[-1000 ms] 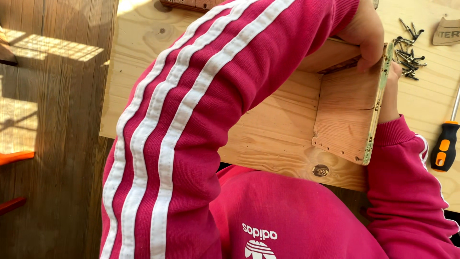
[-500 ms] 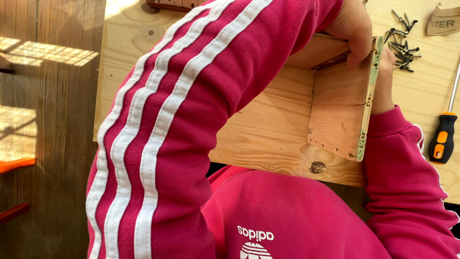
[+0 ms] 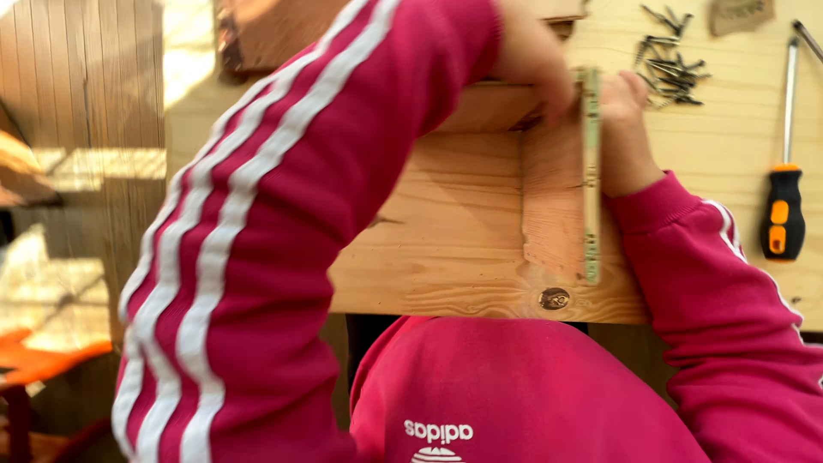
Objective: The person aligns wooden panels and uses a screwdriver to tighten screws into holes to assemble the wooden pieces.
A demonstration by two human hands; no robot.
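Observation:
A small plywood panel stands on edge on a pale wooden board, against another upright board at the back. My left hand reaches across from the left in a pink sleeve with white stripes. Its fingers close on the panel's top corner from the inner side. My right hand presses against the panel's outer face, fingers over its top edge. The long left sleeve hides much of the board.
A pile of dark screws lies on the light tabletop behind the panel. A screwdriver with a black and orange handle lies to the right. A dark wooden block sits at top left. An orange object lies low at left.
The view has shifted, so the panel now appears edge-on and lower in the picture. Both hands stay on the panel's top. My left arm sits lower and further left.

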